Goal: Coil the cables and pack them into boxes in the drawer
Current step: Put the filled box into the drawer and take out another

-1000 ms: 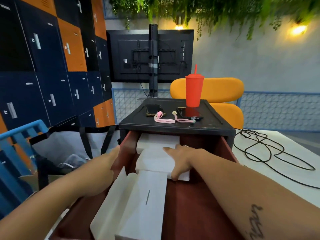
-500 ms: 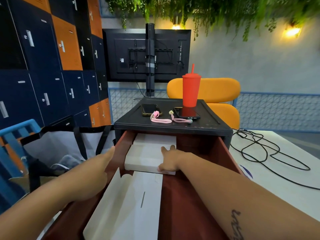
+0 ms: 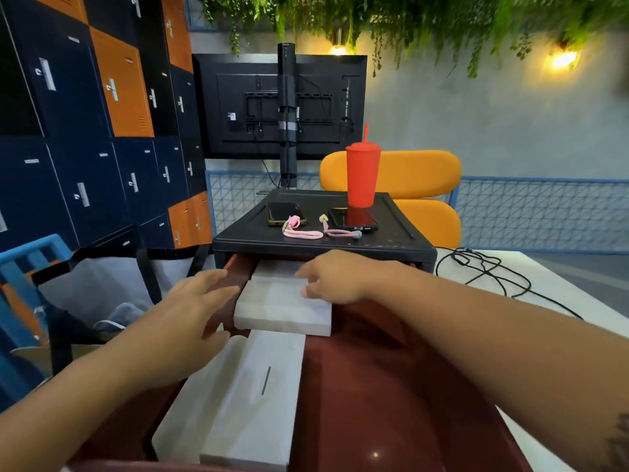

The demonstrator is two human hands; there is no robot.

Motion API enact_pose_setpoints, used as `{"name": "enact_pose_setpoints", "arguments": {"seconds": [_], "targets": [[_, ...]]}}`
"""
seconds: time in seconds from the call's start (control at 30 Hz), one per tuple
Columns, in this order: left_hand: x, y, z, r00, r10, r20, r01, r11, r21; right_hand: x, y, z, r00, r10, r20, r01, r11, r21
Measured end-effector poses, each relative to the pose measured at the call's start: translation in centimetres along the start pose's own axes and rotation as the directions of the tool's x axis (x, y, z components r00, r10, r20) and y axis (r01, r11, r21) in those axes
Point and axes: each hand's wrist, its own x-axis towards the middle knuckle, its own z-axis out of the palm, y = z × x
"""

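Observation:
A dark red drawer [image 3: 367,386] is pulled out of a black cabinet [image 3: 323,243]. A closed white box [image 3: 279,308] lies at the drawer's back left, on another white box [image 3: 272,269] reaching under the cabinet. Nearer me lies a third white box [image 3: 252,396] with its flap open to the left. My right hand [image 3: 332,277] hovers over the closed box's far edge, fingers relaxed, holding nothing. My left hand [image 3: 190,308] is spread over the drawer's left wall, beside the box. A loose black cable [image 3: 493,272] sprawls on the white table to the right.
On the cabinet top stand a red tumbler [image 3: 362,175] with a straw and two phones [image 3: 284,212] with pink straps [image 3: 303,233]. An orange chair [image 3: 418,185] and a monitor's back [image 3: 279,103] are behind. A grey bag [image 3: 102,287] sits left of the drawer.
My right hand has lifted off the closed box and moved back toward the cabinet. My left hand has come off the drawer wall and opened. The box has slid further in.

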Motion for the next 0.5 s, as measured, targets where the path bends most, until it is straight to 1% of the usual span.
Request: {"name": "enact_pose_setpoints", "arguments": {"seconds": [0.07, 0.13, 0.2, 0.23, 0.3, 0.33, 0.37, 0.4, 0.43, 0.47, 0.5], "targets": [[-0.1, 0.8, -0.3, 0.994, 0.105, 0.029, -0.104, 0.993, -0.047, -1.4, 1.1, -0.8, 0.991, -0.03, -0.127, 0.037, 0.998, 0.057], [-0.1, 1.9, -0.7, 0.981, 0.181, 0.07, -0.174, 0.98, -0.096, -2.5, 2.8, -1.2, 0.945, 0.004, -0.326, 0.026, 0.996, 0.086], [-0.5, 3.3, -1.4, 0.965, 0.236, 0.116, -0.215, 0.963, -0.163, -3.1, 4.7, -1.6, 0.847, 0.127, -0.516, -0.052, 0.986, 0.157], [-0.6, 3.8, -1.6, 0.955, 0.264, 0.133, -0.229, 0.945, -0.235, -3.3, 5.8, -1.7, 0.791, 0.206, -0.576, -0.102, 0.973, 0.208], [-1.1, 4.3, -1.6, 0.937, 0.275, 0.218, -0.157, 0.884, -0.441, -3.2, 8.2, -1.5, 0.692, 0.365, -0.623, -0.202, 0.926, 0.318], [-1.2, 5.2, -1.9, 0.911, 0.279, 0.304, -0.098, 0.862, -0.496, -3.0, 9.4, -1.2, 0.659, 0.454, -0.6, -0.259, 0.885, 0.386], [-1.0, 6.1, -1.8, 0.878, 0.295, 0.377, -0.054, 0.844, -0.534, -3.0, 10.4, -1.0, 0.634, 0.555, -0.539, -0.325, 0.823, 0.465], [-1.5, 6.9, -0.9, 0.841, 0.336, 0.424, -0.087, 0.858, -0.507, -3.0, 11.1, -0.6, 0.616, 0.646, -0.45, -0.39, 0.747, 0.539], [-2.4, 6.8, 1.3, 0.777, 0.416, 0.472, -0.14, 0.846, -0.515, -2.9, 11.6, -0.2, 0.613, 0.713, -0.34, -0.437, 0.664, 0.606], [-3.0, 6.1, 1.8, 0.752, 0.405, 0.52, -0.17, 0.881, -0.441, -2.9, 12.1, 0.2, 0.624, 0.746, -0.232, -0.461, 0.591, 0.662], [-2.0, 6.0, 3.4, 0.702, 0.43, 0.568, -0.219, 0.889, -0.402, -2.7, 12.5, 0.8, 0.653, 0.743, -0.149, -0.45, 0.539, 0.712]]}}
